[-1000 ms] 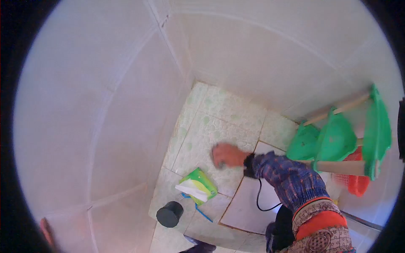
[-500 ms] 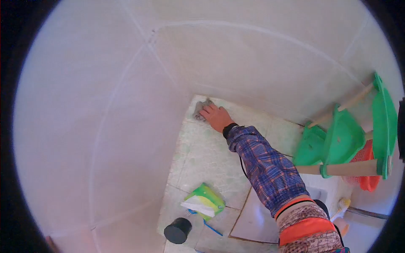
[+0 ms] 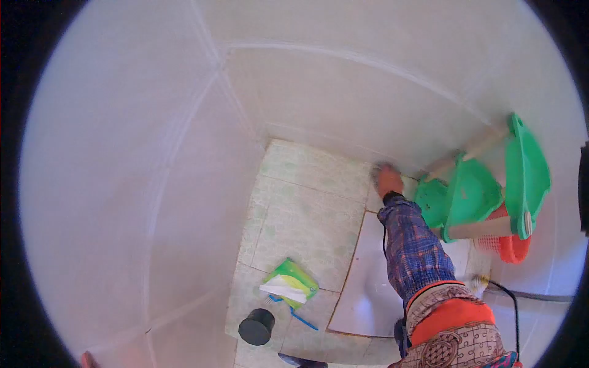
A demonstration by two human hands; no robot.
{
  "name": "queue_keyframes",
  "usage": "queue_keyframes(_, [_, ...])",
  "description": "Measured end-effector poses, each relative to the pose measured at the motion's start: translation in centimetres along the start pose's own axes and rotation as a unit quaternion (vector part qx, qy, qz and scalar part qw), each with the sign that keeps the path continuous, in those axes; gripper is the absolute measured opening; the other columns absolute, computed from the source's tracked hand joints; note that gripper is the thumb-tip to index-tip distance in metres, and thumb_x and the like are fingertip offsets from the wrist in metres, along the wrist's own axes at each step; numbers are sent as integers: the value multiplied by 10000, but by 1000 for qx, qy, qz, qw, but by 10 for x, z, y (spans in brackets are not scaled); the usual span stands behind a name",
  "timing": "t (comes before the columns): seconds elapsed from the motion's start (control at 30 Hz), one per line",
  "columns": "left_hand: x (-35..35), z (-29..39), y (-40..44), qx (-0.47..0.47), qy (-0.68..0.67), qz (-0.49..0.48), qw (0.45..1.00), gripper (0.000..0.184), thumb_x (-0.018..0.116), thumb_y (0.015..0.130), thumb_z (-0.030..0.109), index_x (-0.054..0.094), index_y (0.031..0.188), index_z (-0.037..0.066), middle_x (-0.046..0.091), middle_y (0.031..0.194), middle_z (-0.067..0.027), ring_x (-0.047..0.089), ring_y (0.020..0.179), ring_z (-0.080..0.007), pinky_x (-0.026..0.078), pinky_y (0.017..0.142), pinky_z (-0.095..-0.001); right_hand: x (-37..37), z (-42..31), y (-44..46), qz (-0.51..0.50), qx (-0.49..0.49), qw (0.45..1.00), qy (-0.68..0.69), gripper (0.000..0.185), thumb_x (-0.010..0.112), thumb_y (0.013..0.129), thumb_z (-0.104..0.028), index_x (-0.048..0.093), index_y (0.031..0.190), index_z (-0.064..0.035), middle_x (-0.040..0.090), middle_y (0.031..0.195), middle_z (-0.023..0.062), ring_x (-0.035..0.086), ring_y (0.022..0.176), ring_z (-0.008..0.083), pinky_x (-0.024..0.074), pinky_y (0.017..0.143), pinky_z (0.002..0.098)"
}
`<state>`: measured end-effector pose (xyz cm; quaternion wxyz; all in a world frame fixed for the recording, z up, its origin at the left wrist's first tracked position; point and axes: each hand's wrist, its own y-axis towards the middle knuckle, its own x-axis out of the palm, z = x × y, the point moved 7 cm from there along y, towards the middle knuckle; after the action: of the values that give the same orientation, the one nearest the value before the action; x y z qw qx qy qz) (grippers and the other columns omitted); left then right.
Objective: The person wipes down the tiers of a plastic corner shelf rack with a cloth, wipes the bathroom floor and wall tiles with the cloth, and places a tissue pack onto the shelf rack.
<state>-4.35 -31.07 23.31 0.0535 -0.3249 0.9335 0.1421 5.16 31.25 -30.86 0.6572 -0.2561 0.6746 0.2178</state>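
Note:
My right hand [image 3: 390, 180] reaches to the far edge of the tiled surface [image 3: 307, 184], where it meets the wall. It presses down on a grey cloth [image 3: 377, 173], of which only a blurred bit shows beside the fingers. The hand is close to the left end of a green tiered shelf [image 3: 475, 190]. Only a small skin-coloured bit of what looks like my left hand [image 3: 87, 359] shows at the bottom left, against the wall; its fingers cannot be made out.
A green tissue pack [image 3: 294, 275], a blue-handled brush [image 3: 304, 319] and a black cup [image 3: 256, 327] are on the tiles nearer me. A white smooth basin or panel [image 3: 374, 288] is set beside them. A red basket [image 3: 512, 248] stands behind the shelf.
My right hand has slid the cloth rightward along the wall, from the far left corner to near the green shelf. The camera view has shifted slightly.

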Motion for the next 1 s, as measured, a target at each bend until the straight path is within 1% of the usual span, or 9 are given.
queue_keyframes(0.07, [5, 7, -3, 1, -2, 0, 1000, 869, 301, 931, 738, 361, 1508, 91, 304, 1567, -214, 246, 1446, -466, 121, 1153, -635, 56, 20, 13, 32, 51, 996, -62, 253, 540, 903, -157, 587, 1144, -97, 631, 1088, 138, 598, 1027, 363, 516, 871, 497])
queue_keyframes(0.37, [-9, 5, 14, 32, 10, 50, 998, 885, 315, 934, 730, 350, 1505, 55, 319, 1547, -251, 256, 1440, -472, 130, 1156, -621, -1, -295, -27, 181, -403, 880, 176, 208, 508, 901, -149, 625, 1058, -78, 622, 1023, 155, 590, 998, 332, 505, 864, 432])
queue_keyframes(0.47, [-15, 1, 13, 22, 25, 21, 999, 890, 311, 932, 732, 343, 1507, 54, 323, 1546, -247, 249, 1441, -475, 135, 1154, -627, 17, -256, -10, 128, -435, 858, 243, 205, 517, 893, -164, 626, 1042, -78, 609, 1015, 154, 582, 999, 328, 498, 857, 435])
queue_keyframes(0.53, [-12, 1, 13, 18, 17, 13, 1000, 890, 314, 930, 735, 343, 1508, 58, 319, 1551, -238, 251, 1439, -478, 134, 1151, -634, 29, -180, 12, -97, -185, 828, 520, 216, 519, 892, -184, 624, 1051, -81, 612, 1053, 149, 574, 991, 328, 494, 830, 449])
queue_keyframes(0.57, [-10, -1, 11, 9, 16, 9, 1000, 891, 316, 929, 736, 343, 1509, 61, 317, 1554, -234, 253, 1438, -480, 134, 1150, -637, 7, -150, 10, 113, -304, 929, 180, 216, 519, 899, -201, 627, 1044, -83, 620, 1098, 149, 572, 992, 340, 498, 819, 456])
queue_keyframes(0.67, [-10, -4, 10, 5, -8, 14, 1000, 866, 331, 927, 732, 353, 1508, 90, 307, 1562, -224, 253, 1437, -484, 128, 1142, -658, -4, -64, 10, 83, -140, 976, 146, 243, 524, 882, -78, 647, 1090, -63, 631, 1125, 174, 580, 1076, 340, 506, 901, 433])
queue_keyframes(0.8, [-11, -8, 8, 12, -18, 22, 1000, 838, 348, 931, 719, 387, 1490, 96, 331, 1548, -230, 259, 1433, -488, 130, 1136, -667, 14, 29, -25, 145, 198, 829, 503, 296, 541, 864, -55, 588, 1154, -12, 542, 1344, 175, 591, 1114, 318, 512, 907, 426])
queue_keyframes(0.9, [-11, -4, 11, 16, -18, 25, 999, 839, 344, 935, 715, 389, 1488, 86, 330, 1549, -230, 260, 1433, -488, 130, 1135, -665, -2, 44, -48, 379, 322, 521, 693, 458, 557, 863, -57, 468, 1312, -30, 533, 1342, 157, 582, 1088, 278, 512, 909, 424])
queue_keyframes(1.0, [-11, -4, 13, 12, -14, 43, 999, 853, 341, 935, 718, 378, 1494, 74, 322, 1553, -230, 256, 1435, -488, 129, 1137, -660, 77, 69, 28, 316, 386, 623, 602, 609, 569, 860, -56, 312, 1411, -29, 509, 1340, 144, 561, 1076, 273, 493, 948, 419])
